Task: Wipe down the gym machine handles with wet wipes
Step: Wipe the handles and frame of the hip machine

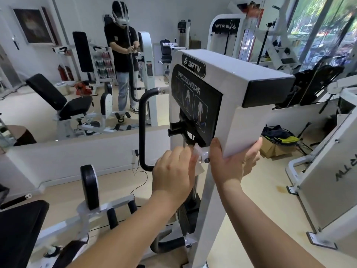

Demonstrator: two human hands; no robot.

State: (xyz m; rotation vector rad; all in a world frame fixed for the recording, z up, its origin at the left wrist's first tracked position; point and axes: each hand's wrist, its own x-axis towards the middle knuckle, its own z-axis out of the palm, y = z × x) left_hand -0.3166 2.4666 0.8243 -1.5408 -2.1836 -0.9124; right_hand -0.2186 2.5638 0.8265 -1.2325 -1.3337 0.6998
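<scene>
Head view: left hand (172, 171), fingers (181, 151) around wet wipe (199, 169); right hand (231, 167), fingers around machine housing (243, 117).

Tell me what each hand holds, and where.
Left hand holds the wet wipe, bunched; right hand clasps the lower corner of the machine housing.

Wall mirror (38, 111), cardboard box (270, 150) on floor, black cable (139, 176), window (326, 35)
</scene>
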